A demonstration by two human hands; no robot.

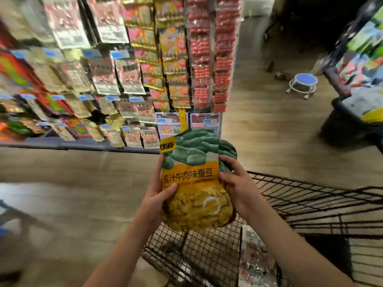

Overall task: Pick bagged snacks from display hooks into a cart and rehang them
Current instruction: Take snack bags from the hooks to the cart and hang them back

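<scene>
Wood-look shop floor (269,121); display rack (116,65) of hanging snack packets at upper left, blurred. Yellow-and-green snack bag (193,183): upright, held in the air above the near corner of a black wire cart (310,195), between both hands. Left hand (158,195): thumb curled over the bag's front, fingers behind its left edge. Right hand (238,189): fingers wrapped round the right edge. Packets (257,264) lie inside the cart. Blue-topped wheeled stool (302,83): well apart, at right
</scene>
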